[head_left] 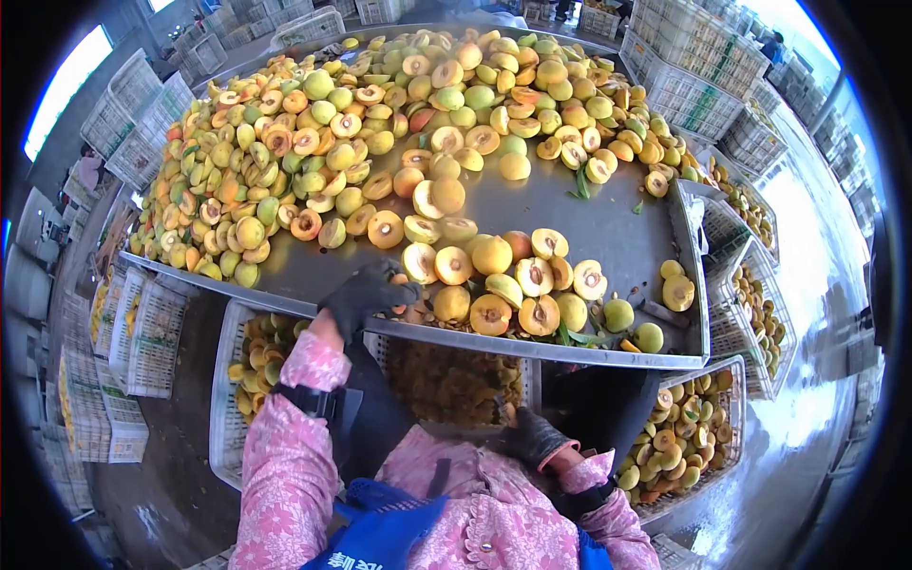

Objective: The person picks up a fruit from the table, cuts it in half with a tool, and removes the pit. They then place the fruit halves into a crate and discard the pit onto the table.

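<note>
Halved yellow peaches [490, 314] lie in a small group near the front edge of a metal table [608, 228], several with the cut face up and a pit showing. My left hand [366, 293], in a black glove, reaches over that edge just left of the group. Its fingertips are a little apart, and I see no fruit between them. Lower down, my right hand [537, 439], also gloved in black, is closed above a crate of brown scraps [451, 385] at my lap. What its fingers hold is too small and dark to tell.
A large heap of halved peaches [275, 142] covers the table's back and left. A knife-like tool [665, 314] lies at its right end, near green leaves [581, 182]. Peach-filled crates stand below left [228, 427] and right [736, 418]. Stacked crates [689, 71] rise behind.
</note>
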Available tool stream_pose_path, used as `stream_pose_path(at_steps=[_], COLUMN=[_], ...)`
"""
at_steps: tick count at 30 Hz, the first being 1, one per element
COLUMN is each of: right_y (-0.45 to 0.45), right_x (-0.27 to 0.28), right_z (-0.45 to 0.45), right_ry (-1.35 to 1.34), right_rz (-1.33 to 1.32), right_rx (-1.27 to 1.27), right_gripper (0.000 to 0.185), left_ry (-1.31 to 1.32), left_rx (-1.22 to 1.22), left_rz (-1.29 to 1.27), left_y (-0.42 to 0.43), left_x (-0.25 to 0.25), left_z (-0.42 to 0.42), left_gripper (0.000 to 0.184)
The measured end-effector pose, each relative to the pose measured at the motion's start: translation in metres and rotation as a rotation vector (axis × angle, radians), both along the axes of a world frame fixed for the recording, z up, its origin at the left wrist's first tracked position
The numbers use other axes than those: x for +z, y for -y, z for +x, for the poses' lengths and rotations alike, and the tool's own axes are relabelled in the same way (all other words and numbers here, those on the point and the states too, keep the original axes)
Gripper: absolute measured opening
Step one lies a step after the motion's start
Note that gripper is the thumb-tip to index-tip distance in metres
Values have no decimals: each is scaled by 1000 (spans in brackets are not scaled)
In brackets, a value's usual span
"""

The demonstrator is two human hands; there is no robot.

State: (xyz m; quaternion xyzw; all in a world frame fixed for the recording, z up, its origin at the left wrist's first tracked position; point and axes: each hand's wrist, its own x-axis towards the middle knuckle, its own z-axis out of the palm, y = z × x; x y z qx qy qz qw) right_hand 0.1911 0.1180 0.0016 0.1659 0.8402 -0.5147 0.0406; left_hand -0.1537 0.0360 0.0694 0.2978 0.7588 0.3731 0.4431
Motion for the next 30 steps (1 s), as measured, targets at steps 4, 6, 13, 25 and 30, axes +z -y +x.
stream_pose_path(at_steps=[4,6,13,25,30], right_y=[1,-3,13,19,13], right_x=[-4,17,82,94,94], right_z=[2,-4,-30,-37,-28], right_ry=[-136,-20,-57,26,21], right_rz=[-12,-391,-443,-291,-137], right_rx=[-102,-183,-102,-184,-5], right_gripper=[29,23,16,23,19], left_ry=[872,717,913,1486,741], left_rx=[282,202,393,456,260], left_rz=[766,796,866,863,783], left_y=[27,33,26,22,31], left_x=[42,50,34,26,31], left_z=[52,72,132,155,152], left_gripper=[52,43,37,48,51])
